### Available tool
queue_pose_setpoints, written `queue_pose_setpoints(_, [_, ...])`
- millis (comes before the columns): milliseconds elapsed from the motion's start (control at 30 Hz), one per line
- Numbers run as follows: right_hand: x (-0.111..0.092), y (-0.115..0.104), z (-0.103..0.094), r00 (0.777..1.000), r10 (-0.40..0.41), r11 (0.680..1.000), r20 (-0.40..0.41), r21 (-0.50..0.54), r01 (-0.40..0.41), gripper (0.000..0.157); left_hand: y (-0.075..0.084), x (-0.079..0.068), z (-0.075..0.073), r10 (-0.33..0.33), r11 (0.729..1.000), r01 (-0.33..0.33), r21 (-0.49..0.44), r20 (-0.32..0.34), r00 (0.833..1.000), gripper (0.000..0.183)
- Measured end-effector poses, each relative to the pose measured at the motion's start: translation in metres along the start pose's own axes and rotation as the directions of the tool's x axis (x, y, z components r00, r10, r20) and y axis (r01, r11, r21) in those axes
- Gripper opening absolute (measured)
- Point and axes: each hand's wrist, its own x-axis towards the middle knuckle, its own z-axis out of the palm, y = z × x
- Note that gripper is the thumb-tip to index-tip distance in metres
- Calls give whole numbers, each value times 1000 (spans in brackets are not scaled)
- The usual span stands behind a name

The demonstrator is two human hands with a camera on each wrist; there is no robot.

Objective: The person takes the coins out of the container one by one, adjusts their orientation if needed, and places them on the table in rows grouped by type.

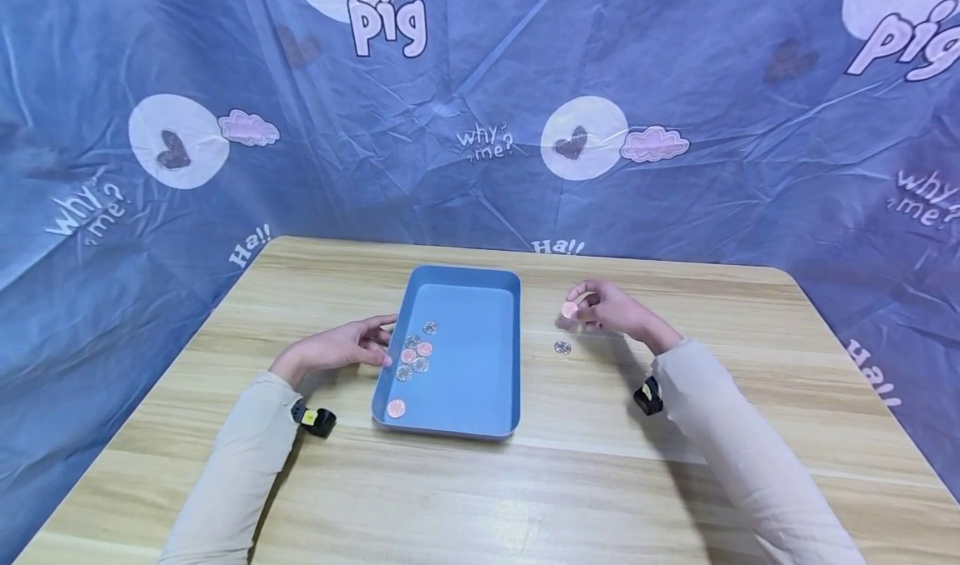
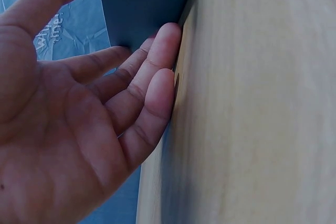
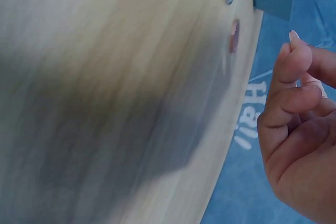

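My left hand (image 1: pixel 345 344) rests against the left side of a shallow blue tray (image 1: pixel 480 357), its thumb tip right at the rim. In the left wrist view its fingers (image 2: pixel 142 93) are loosely bent low by the tray wall (image 2: pixel 147 3). To the right of the tray, my right hand (image 1: pixel 611 308) pinches a pink coin-like disc (image 1: pixel 570 309) between fingertips. A silver disc (image 1: pixel 562 347) lies on the table just below that hand. In the right wrist view a pinkish disc (image 3: pixel 234 35) also shows low against the table.
Inside the tray, along its left side, lie several silver discs (image 1: pixel 421 365) and pink discs (image 1: pixel 424 348), with one pink disc (image 1: pixel 396 408) nearer the front corner. The wooden table (image 1: pixel 450 498) meets a blue printed cloth (image 1: pixel 420 182) at the back.
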Motion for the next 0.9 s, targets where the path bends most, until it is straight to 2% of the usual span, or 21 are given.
queue_pose_setpoints(233, [-4, 15, -7, 999, 51, 999, 8, 1, -51, 34, -1, 1, 0, -6, 1000, 6, 11, -2, 1000, 89])
queue_pose_setpoints(500, [-7, 26, -11, 998, 66, 998, 9, -7, -66, 33, -1, 1, 0, -6, 1000, 6, 25, -6, 1000, 87])
queue_pose_setpoints(900, [-3, 30, -9, 996, 84, 996, 12, -37, -83, 30, -1, 0, 0, -16, 1000, 16, 10, -5, 1000, 88])
